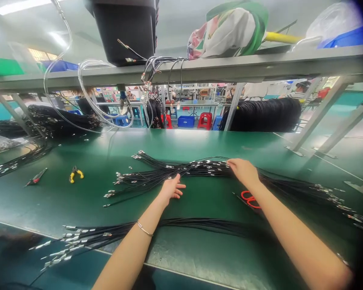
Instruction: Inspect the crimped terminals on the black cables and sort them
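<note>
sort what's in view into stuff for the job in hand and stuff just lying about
Seems in the job: middle black cables, at the left hand and right hand; perhaps the front cables

Seems lying about: yellow pliers, red-handled scissors, black bin

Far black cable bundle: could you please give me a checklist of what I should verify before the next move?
1. Left hand open: ok.
2. Right hand gripping far black cable bundle firmly: cannot tell; hand is at the bundle.
3. Bundle's left ends gathered: not ok, fanned out.
4. Near black cable bundle fully on green table: not ok, left ends pass its front edge.
5. Yellow-handled pliers apart from cables: ok.
</note>
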{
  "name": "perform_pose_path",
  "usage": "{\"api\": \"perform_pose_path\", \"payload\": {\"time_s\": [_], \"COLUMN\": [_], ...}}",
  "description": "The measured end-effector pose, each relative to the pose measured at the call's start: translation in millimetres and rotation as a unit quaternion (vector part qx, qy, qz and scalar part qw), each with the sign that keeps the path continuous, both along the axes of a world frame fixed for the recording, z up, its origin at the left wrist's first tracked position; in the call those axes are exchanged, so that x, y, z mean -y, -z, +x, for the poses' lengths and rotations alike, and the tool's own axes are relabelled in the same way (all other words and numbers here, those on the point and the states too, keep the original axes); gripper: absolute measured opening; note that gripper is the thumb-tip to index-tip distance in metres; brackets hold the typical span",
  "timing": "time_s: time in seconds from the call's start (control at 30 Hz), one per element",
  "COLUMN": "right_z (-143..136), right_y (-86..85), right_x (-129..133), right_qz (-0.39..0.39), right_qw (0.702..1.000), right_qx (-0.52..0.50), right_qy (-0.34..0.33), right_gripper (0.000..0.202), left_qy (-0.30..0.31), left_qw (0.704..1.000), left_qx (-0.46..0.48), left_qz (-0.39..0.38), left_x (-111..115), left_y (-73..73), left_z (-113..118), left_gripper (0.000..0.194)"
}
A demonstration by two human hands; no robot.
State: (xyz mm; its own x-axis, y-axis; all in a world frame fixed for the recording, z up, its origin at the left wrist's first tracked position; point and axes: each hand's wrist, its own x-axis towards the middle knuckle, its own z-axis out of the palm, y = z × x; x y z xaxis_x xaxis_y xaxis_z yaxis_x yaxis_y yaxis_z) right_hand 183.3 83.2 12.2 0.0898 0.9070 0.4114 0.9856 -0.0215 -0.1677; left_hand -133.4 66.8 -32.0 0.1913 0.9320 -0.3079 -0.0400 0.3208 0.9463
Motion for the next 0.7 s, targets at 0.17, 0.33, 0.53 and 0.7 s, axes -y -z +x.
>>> {"api": "perform_pose_path", "payload": {"time_s": [0.17,0.33,0.53,0.7], "right_z": [6,18,17,14], "right_y": [-54.5,-114.7,-119.0,-91.3], "right_x": [18,49,71,72], "right_qz": [0.183,0.336,0.104,0.032], "right_qw": [0.981,0.930,0.979,0.990], "right_qx": [-0.066,-0.134,-0.171,-0.113], "right_qy": [-0.001,0.061,-0.040,-0.079], "right_gripper": [0.030,0.036,0.030,0.018], "left_qy": [-0.014,-0.051,-0.088,-0.081], "left_qw": [0.999,0.996,0.989,0.985], "left_qx": [0.037,0.059,0.094,0.108], "left_qz": [0.027,0.038,0.071,0.105], "left_x": [2,-4,-8,-3], "left_y": [-4.5,-2.9,-3.1,-6.7], "left_z": [0,-5,-10,-10], "left_gripper": [0.055,0.058,0.044,0.035]}}
